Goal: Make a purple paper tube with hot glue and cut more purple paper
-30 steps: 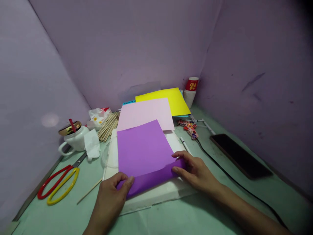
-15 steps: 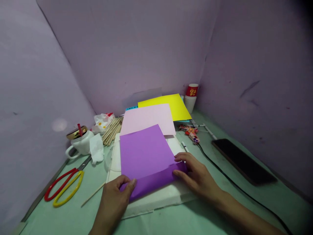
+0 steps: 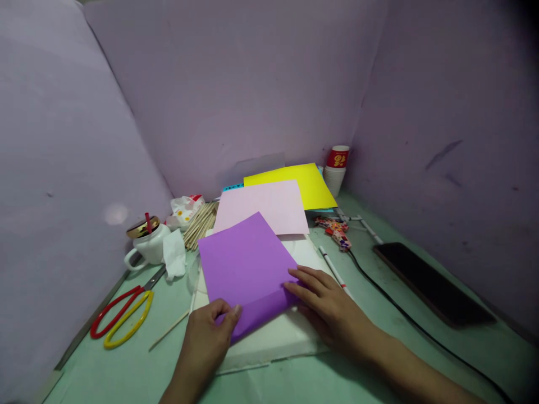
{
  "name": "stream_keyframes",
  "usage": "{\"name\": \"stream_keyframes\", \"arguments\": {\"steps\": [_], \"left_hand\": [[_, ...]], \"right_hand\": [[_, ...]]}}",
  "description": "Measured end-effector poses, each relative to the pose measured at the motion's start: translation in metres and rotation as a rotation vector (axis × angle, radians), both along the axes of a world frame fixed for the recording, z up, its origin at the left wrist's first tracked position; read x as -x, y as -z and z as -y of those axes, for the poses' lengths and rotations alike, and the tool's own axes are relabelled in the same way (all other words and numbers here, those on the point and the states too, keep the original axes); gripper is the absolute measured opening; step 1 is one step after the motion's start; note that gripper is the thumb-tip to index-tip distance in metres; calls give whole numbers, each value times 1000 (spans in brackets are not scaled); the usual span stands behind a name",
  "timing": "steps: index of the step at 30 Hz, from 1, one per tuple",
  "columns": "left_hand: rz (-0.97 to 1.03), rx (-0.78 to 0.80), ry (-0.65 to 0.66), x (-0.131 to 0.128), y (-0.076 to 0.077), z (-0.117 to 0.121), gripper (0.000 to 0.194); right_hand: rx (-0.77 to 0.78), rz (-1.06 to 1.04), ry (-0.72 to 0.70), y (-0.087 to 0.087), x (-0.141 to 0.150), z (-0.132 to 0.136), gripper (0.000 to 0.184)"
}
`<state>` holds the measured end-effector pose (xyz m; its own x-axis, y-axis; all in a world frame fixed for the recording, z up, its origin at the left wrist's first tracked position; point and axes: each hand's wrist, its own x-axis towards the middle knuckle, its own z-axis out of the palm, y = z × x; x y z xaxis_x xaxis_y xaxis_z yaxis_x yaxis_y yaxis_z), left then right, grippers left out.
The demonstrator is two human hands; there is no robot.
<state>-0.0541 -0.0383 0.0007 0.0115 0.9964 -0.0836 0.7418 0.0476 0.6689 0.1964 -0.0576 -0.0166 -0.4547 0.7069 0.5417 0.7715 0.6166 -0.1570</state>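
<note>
Apparently to steady the turned-up purple paper (image 3: 247, 259), the left hand (image 3: 210, 331) pinches it; the right hand (image 3: 332, 306) touches, grip unclear.

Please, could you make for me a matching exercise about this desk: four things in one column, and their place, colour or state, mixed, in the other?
Things
1. Purple sheet
2. Scissors
3. Phone
4. Paper cups

Place, colour or state
A. Stacked near the back wall, the top one mostly red
B. Touched by the left hand and the right hand
C. Lying on the right side of the green table, with a dark screen
D. One handle loop red, the other yellow

Right pairs
1-B; 2-D; 3-C; 4-A
</note>
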Motion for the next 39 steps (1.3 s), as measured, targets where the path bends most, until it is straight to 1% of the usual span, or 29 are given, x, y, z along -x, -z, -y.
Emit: {"name": "stream_keyframes", "arguments": {"steps": [3, 7, 10, 19, 31, 39], "left_hand": [[-10, -12, 8, 0, -1, 0, 39], [-10, 4, 3, 0, -1, 1, 39], [-17, 13, -4, 0, -1, 0, 39], [-26, -30, -5, 0, 0, 1, 38], [-11, -29, -5, 0, -3, 4, 33], [-8, -25, 1, -1, -2, 4, 32]], "right_hand": [[43, 2, -6, 2, -1, 0, 39], [91, -55, -47, 4, -1, -1, 42], [109, -72, -61, 4, -1, -1, 44], [166, -74, -72, 4, -2, 2, 49], [143, -56, -84, -2, -1, 4, 45], [168, -72, -102, 2, -3, 3, 46]]}}
